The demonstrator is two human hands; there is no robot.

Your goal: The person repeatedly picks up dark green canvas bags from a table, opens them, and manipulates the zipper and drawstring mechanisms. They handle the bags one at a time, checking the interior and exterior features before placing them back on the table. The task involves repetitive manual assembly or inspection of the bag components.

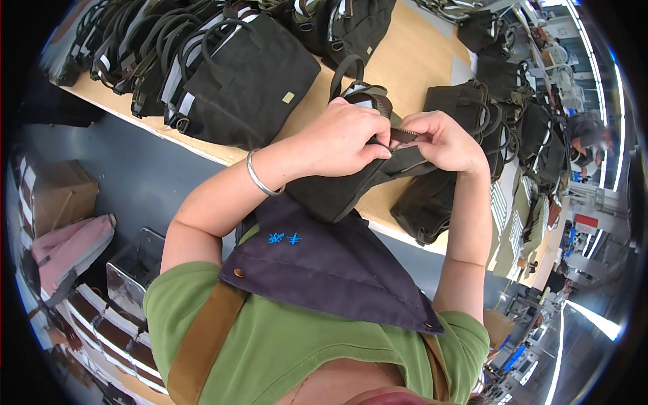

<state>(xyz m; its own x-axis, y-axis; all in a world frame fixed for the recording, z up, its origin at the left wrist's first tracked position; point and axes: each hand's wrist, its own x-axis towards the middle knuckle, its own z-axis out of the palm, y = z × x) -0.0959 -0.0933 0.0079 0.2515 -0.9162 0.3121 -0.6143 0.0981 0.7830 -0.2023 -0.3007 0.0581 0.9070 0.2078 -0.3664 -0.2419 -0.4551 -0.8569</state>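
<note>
A dark olive handbag [331, 194] rests at the table's near edge against my apron, its top facing up. Over its mouth my left hand [347, 138] is closed, thumb and fingers pinching the bag's edge near one end of a brass-toothed zipper [403, 136]. My right hand [445, 140] is closed too, pinching the other side of the zipper just across from the left. Behind my left hand, one handle loop [345, 71] of a bag stands up. The fingertips partly hide the zipper, and I cannot make out its slider.
Rows of similar dark bags [250, 81] crowd the wooden table [422, 50] at the far left. More bags [459, 101] stand close by my right hand. On the left, beyond the grey floor [145, 169], are a cardboard box [64, 196] and a pink cloth item [74, 253].
</note>
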